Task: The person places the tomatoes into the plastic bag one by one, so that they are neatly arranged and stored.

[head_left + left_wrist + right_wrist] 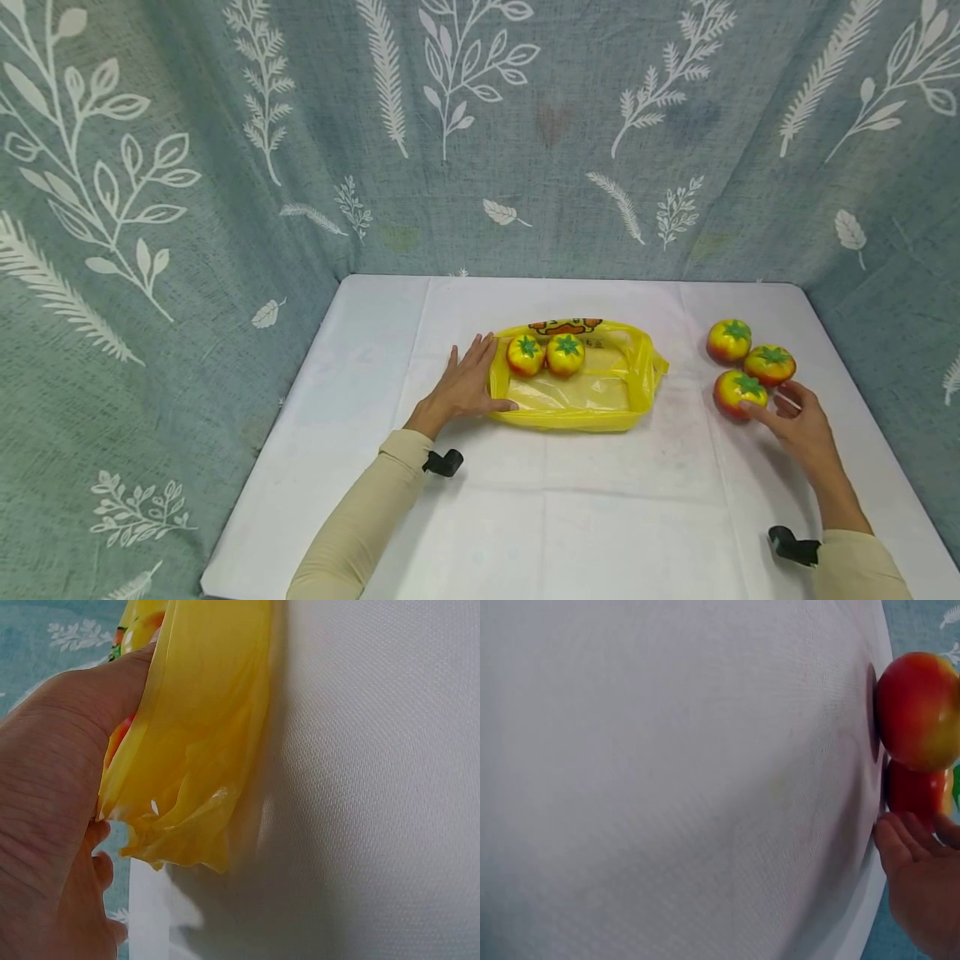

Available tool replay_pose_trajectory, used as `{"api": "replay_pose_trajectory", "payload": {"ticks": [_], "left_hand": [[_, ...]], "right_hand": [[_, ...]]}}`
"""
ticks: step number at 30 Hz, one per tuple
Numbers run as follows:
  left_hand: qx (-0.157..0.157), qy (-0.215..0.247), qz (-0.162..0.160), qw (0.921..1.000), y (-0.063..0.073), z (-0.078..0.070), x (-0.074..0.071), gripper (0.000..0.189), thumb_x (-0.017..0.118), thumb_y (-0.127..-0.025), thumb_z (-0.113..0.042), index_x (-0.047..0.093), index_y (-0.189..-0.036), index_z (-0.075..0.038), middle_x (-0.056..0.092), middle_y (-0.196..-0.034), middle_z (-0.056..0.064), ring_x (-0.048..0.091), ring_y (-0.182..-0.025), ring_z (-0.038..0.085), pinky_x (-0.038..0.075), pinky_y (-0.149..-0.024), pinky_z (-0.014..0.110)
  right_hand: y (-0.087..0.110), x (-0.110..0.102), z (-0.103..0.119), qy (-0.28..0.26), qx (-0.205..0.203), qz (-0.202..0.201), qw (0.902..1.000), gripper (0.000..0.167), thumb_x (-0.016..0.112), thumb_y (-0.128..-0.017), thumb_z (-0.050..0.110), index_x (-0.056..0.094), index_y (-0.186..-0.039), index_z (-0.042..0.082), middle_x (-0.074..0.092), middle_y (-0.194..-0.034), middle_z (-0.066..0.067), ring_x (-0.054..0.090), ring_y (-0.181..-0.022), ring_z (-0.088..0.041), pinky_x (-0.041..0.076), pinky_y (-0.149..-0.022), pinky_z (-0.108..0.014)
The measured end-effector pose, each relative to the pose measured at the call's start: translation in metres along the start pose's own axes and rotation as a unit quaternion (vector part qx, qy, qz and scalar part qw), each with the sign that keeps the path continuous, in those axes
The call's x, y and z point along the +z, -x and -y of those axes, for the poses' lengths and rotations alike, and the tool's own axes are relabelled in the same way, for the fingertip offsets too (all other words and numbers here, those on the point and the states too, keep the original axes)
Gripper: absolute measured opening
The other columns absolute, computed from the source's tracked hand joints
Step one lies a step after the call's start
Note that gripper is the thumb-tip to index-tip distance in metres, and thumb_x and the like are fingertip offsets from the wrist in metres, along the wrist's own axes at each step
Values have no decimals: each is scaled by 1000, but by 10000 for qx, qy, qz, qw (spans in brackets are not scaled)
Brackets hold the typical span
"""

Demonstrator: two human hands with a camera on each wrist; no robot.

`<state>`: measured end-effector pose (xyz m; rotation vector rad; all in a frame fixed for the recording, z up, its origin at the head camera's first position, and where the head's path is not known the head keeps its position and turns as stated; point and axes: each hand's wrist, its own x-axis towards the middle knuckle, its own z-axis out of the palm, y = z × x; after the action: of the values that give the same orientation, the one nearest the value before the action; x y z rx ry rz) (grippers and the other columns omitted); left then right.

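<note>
A yellow plastic bag (637,400) lies spread open on the table, with two red-yellow toy tomatoes inside: one tomato (526,356) at the left, another tomato (566,355) beside it. My left hand (467,385) holds the bag's left end, its thumb over the rim and fingers along the outer side. At the right, three more tomatoes sit together: a far tomato (728,342), a right tomato (769,365) and a near tomato (739,395). My right hand (806,423) is at the near tomato, thumb against its front and fingers bent loosely beside it.
A white-covered table (600,517) carries everything. Grey-green curtains (562,208) with white leaf prints hang behind it and at both sides. A black wrist camera mount (444,462) sits at the left wrist, another mount (792,546) at the right wrist.
</note>
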<state>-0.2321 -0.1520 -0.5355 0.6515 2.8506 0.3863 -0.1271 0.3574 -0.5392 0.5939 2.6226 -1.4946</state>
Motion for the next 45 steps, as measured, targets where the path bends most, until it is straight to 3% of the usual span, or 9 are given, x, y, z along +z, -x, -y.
{"api": "replay_pose_trajectory", "payload": {"ticks": [11,19,34,45], "left_hand": [[9,-1,-11,10000,-2,0,0,126,67,-78,-77,6,-163,-7,2,-170,8,-3,-155,23,-1,-120,60],[37,94,-38,9999,-1,1,1,126,68,-78,-76,7,-163,-6,3,-170,9,-3,-155,23,-2,-120,60],[26,79,-105,9999,1,-2,1,124,69,-77,-75,12,-163,-5,7,-170,9,1,-156,25,1,-120,60],[-3,54,-84,9999,0,-1,1,125,69,-78,-75,9,-163,-6,5,-170,8,-1,-156,24,-1,-121,59]], "right_hand": [[-3,7,6,57,-25,129,9999,102,64,-97,48,6,-156,-11,18,-156,-40,28,-140,-57,31,-108,-66],[-4,13,8,220,-267,284,9990,101,65,-97,49,7,-157,-10,15,-155,-43,23,-137,-60,27,-107,-72],[-11,26,17,479,-79,256,9985,101,68,-95,45,8,-159,-5,20,-153,-41,28,-132,-57,27,-109,-70],[-8,24,18,698,-162,334,9969,101,66,-96,49,10,-156,-10,25,-149,-42,31,-130,-57,29,-108,-70]]}}
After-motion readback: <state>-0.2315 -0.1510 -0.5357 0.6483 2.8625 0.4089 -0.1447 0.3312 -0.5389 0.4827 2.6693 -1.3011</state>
